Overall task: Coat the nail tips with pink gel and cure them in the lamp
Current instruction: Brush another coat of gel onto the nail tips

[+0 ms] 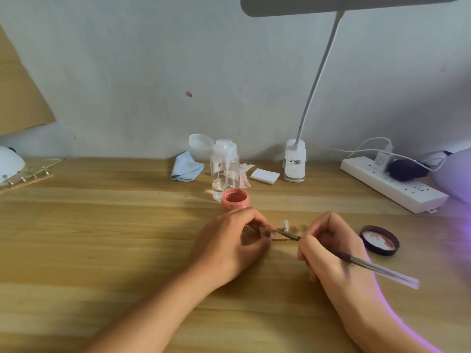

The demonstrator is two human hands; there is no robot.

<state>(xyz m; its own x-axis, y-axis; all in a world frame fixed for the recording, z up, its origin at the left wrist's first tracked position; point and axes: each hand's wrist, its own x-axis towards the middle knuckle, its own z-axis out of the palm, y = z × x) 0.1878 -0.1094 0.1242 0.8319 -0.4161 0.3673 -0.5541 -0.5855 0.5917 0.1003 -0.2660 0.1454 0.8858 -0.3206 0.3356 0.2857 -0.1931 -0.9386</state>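
The right hand [331, 248] lies nearest, fingers curled round a slim brush [356, 261] held like a pen. The bristle end meets the small holder [268, 234] that the left hand [230, 240] pinches between thumb and fingertips. A pale nail tip [286, 223] stands just beyond, uncoated by my judgement. To coat it well, brace both wrists on the wooden table [102, 238] and stroke thinly from base to edge. The open pink gel jar [234, 200] sits just behind the left hand, its lid [379, 240] to the right. Farther back are a pump bottle [224, 171], a power strip [392, 184] and a plain wall [153, 72]. The curing lamp [456, 174] glows violet at the right edge.
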